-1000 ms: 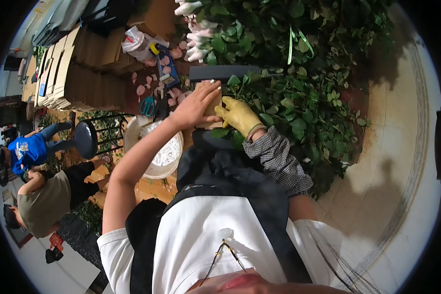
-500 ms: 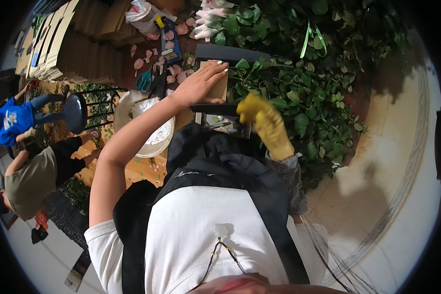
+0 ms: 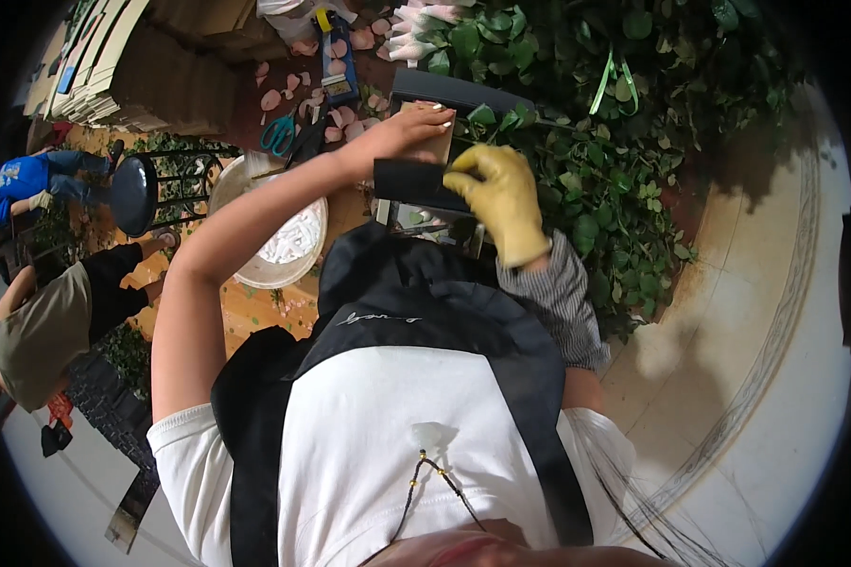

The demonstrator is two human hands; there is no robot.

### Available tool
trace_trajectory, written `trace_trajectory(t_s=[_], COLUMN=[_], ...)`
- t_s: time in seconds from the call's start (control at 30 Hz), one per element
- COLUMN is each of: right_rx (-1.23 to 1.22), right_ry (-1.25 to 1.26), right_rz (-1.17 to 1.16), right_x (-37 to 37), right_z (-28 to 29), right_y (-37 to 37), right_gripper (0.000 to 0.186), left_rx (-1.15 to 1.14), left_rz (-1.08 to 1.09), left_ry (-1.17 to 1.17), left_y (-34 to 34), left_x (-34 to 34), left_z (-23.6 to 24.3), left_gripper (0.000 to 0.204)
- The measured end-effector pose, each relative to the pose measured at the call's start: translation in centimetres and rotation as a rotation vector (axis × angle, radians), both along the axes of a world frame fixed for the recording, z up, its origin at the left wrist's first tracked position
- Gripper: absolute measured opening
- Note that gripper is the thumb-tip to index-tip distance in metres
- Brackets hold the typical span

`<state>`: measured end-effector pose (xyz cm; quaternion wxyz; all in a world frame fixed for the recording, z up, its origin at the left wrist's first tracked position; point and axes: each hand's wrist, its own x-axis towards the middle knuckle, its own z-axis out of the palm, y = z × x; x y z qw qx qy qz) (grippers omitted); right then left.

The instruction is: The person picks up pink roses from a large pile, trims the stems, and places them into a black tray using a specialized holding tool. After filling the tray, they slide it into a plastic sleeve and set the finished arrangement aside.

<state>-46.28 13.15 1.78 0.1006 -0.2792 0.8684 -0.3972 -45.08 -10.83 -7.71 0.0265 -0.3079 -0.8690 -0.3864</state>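
Card and strip: hold and grip check

The card [image 3: 441, 144] lies under our left hand [image 3: 399, 134], just ahead and to the left of the right-hand grip. Our left palm is laid over it, fingers extended and side by side; they press from above and pinch nothing. Our right hand [image 3: 503, 197], gloved, has thumb and forefinger curled toward each other at the right end of the black strip [image 3: 408, 177]. We cannot tell whether they pinch the strip or only touch it.

Ahead of the grip, beyond the card, lies the dark panel [image 3: 463, 90]. To its right, leaves [image 3: 591, 175] crowd close to the glove. Left of the grip, past our forearm, are the scissors [image 3: 278, 135], petals [image 3: 270, 100] and the tub [image 3: 219, 194] of white pieces.

Cautions, in our judgement:
- Card shift: a light or uneven left palm could let the card skid.
- Strip slip: thick glove fingertips could lose the strip's edge.
- Snagging: leaves beside the panel could get caught against the card.
- Pinching: our left thumb side is near the strip; raising the strip carelessly could nip it.
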Motion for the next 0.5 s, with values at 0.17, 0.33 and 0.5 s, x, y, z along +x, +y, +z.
trace_trajectory(t_s=[0.17, 0.33, 0.5], right_rx=[0.317, 0.21, 0.05], right_ry=[-0.351, -0.195, -0.204], right_rz=[-0.082, 0.113, 0.223], right_x=[-5.0, -7.2, -16.8], right_z=[-3.3, -1.1, -2.9], right_y=[-0.8, -1.5, -3.6], right_gripper=[0.046, 0.044, 0.059], left_rx=[-0.074, -0.43, -0.481], left_rz=[0.025, -0.022, -0.041], left_ry=[-0.364, -0.099, -0.352], left_y=[-0.7, 0.9, 1.9], left_x=[0.6, 1.4, -0.2], left_z=[5.0, 5.6, 8.0], left_gripper=[0.06, 0.072, 0.072])
